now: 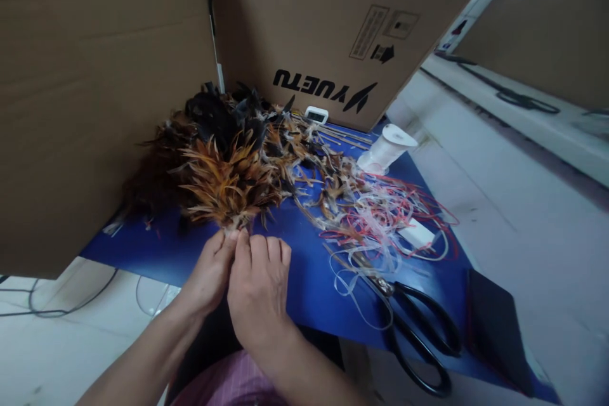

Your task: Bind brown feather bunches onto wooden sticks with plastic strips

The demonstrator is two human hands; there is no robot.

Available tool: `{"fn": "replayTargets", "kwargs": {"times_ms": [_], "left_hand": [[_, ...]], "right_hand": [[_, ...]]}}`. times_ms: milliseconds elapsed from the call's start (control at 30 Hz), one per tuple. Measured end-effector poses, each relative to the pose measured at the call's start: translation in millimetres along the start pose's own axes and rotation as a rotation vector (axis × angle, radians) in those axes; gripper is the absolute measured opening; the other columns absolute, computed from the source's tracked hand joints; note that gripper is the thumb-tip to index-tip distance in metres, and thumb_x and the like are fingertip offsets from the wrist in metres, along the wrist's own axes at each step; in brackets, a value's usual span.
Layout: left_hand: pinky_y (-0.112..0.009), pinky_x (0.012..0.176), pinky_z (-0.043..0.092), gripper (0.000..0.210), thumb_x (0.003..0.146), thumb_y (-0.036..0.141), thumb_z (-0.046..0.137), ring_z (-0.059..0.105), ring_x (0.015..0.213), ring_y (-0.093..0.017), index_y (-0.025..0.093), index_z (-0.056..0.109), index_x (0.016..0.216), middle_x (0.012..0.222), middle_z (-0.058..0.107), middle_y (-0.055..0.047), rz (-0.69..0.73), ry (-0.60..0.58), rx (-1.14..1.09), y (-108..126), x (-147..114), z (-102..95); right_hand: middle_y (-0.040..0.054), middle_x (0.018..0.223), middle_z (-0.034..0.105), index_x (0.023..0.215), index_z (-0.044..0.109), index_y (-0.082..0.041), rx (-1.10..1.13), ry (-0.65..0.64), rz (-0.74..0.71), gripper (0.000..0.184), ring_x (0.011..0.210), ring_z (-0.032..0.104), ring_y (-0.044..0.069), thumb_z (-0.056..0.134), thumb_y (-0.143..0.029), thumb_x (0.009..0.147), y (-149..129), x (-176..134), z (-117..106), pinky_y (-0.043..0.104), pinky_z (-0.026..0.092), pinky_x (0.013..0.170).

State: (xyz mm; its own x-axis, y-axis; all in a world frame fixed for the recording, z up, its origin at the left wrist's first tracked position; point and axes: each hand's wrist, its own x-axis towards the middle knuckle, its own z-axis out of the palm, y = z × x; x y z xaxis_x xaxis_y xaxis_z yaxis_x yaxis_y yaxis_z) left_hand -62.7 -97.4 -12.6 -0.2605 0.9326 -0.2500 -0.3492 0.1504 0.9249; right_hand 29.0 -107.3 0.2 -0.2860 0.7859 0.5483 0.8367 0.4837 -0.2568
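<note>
My left hand [212,269] and my right hand [257,276] meet at the tied base of a feather bundle [228,187], both with fingers closed. Its orange-brown feathers fan upward and away from me. The left thumb and fingers pinch the pale quill ends, and the right hand is curled against the same spot. What lies inside the right fingers is hidden. Behind the bundle, dark feathers [214,114] and loose brown feathers [328,177] are heaped on the blue table [309,304].
Black-handled scissors [413,323] overhang the table's front edge at right. Near them lie tangled pink and white ribbons [380,216], a white box [416,235], a ribbon spool [387,149] and a dark flat case [497,327]. Cardboard panels [333,19] wall the back and left; a small digital display [316,115] stands there.
</note>
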Motion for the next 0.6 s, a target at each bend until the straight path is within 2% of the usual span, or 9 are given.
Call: {"fn": "replayTargets", "kwargs": {"times_ms": [100,233,300,400,500,533,600], "left_hand": [[-0.02,0.054,0.04,0.036,0.069,0.047,0.073,0.045,0.056,-0.009,0.015,0.056,0.067,0.06,0.051,0.004,-0.016,0.013,-0.014,4,1,-4.2],[-0.02,0.045,0.038,0.039,0.062,0.048,0.077,0.044,0.049,-0.009,0.016,0.054,0.069,0.057,0.05,0.004,-0.074,0.045,-0.082,14,2,-12.9],[-0.018,0.039,0.03,0.04,0.06,0.046,0.079,0.037,0.043,-0.006,0.017,0.052,0.067,0.052,0.044,0.006,-0.066,0.044,-0.099,21,3,-19.6],[-0.016,0.036,0.02,0.038,0.061,0.041,0.08,0.027,0.039,-0.003,0.016,0.05,0.063,0.049,0.035,0.007,0.003,0.012,-0.116,36,3,-33.0],[-0.016,0.037,0.019,0.029,0.07,0.038,0.074,0.026,0.04,-0.003,0.015,0.058,0.069,0.053,0.035,0.006,0.092,-0.044,-0.105,55,-2,-47.8],[-0.016,0.038,0.02,0.026,0.073,0.034,0.072,0.026,0.041,-0.002,0.014,0.057,0.066,0.055,0.036,0.005,0.117,-0.059,-0.107,62,-5,-52.7],[-0.016,0.039,0.02,0.031,0.075,0.029,0.071,0.025,0.042,-0.002,0.014,0.05,0.057,0.056,0.038,0.004,0.154,-0.038,-0.136,75,-10,-62.8]], "right_hand": [[0.0102,0.088,0.06,0.117,0.057,-0.008,0.006,-0.025,-0.049,0.03,0.081,0.047,0.023,0.043,-0.011,0.091,-3,1,0,0.043,0.038,0.077],[0.0117,0.098,0.06,0.122,0.056,-0.012,0.116,-0.061,-0.068,0.032,0.086,0.05,0.023,0.043,-0.015,0.092,-5,7,-1,0.04,0.041,0.073],[0.0112,0.102,0.06,0.123,0.056,-0.014,0.229,-0.081,-0.076,0.033,0.09,0.052,0.022,0.042,-0.014,0.093,-6,14,-2,0.039,0.043,0.076],[0.0084,0.104,0.063,0.118,0.059,-0.015,0.523,-0.122,-0.042,0.033,0.096,0.056,0.018,0.043,-0.01,0.09,-3,34,1,0.034,0.046,0.085],[0.0047,0.099,0.066,0.104,0.065,-0.017,0.721,-0.17,0.062,0.03,0.095,0.06,0.015,0.045,-0.006,0.085,-4,61,18,0.028,0.048,0.086],[0.0034,0.096,0.068,0.101,0.066,-0.018,0.727,-0.217,0.05,0.03,0.092,0.062,0.014,0.046,-0.004,0.084,-6,70,26,0.026,0.049,0.084],[0.0024,0.093,0.069,0.095,0.068,-0.021,0.682,-0.359,-0.065,0.028,0.088,0.064,0.014,0.048,-0.006,0.083,-17,86,46,0.025,0.049,0.08]]}}
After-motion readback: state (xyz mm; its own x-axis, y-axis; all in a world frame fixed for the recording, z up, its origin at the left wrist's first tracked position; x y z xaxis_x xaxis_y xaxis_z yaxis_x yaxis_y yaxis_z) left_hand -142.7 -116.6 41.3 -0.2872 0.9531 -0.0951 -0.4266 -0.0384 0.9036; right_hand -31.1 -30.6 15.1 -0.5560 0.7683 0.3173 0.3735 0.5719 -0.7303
